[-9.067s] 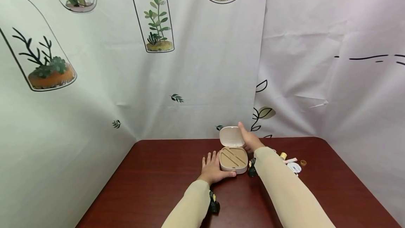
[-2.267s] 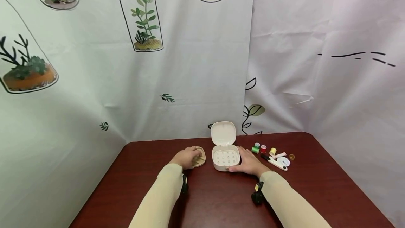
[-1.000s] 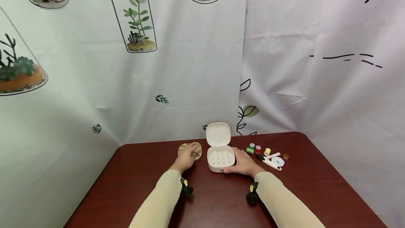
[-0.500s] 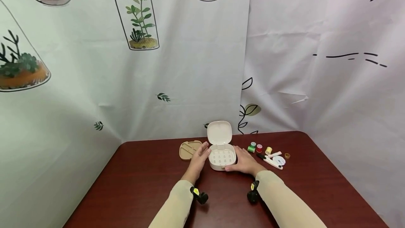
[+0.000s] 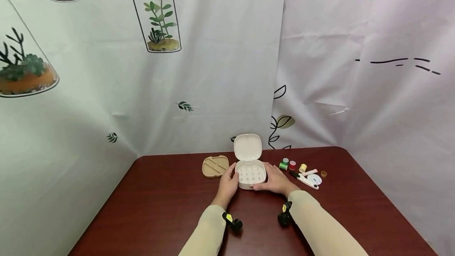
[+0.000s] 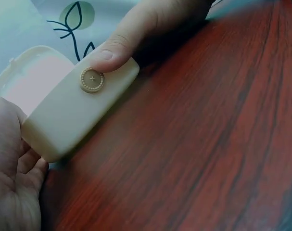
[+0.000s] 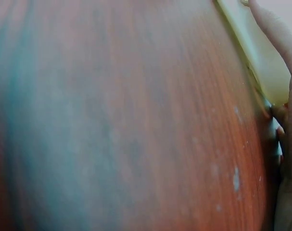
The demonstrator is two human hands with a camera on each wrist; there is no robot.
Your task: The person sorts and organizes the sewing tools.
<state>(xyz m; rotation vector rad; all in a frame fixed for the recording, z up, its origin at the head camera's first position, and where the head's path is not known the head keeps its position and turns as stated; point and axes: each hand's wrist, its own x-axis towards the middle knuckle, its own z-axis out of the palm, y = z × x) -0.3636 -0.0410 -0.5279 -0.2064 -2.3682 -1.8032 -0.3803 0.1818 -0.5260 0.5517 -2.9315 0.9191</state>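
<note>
A cream sewing box (image 5: 250, 185) stands on the table with its lid (image 5: 247, 147) raised at the back. Rows of small pegs show on its white inner floor. My left hand (image 5: 227, 185) holds the box's left side, with the fingers along the wall in the left wrist view. On the right side my right hand (image 5: 277, 181) grips the box, its thumb on the front beside a round button-shaped catch (image 6: 92, 80). To the left lies a tan tray insert (image 5: 215, 166) with slanted slots, touched by neither hand.
Right of the box lie green thread spools (image 5: 283, 166), a red spool (image 5: 292, 164), a yellow spool (image 5: 303, 168), white-handled snips (image 5: 308, 182), a pale pink strip (image 5: 310, 172), a white disc (image 5: 314, 179) and a brownish ring (image 5: 324, 174). A printed cloth (image 5: 227, 82) hangs behind the table.
The tray insert was lifted out of the box and set down at the left. My left hand let go of it and moved right to the box. My right hand stayed on the box lately.
</note>
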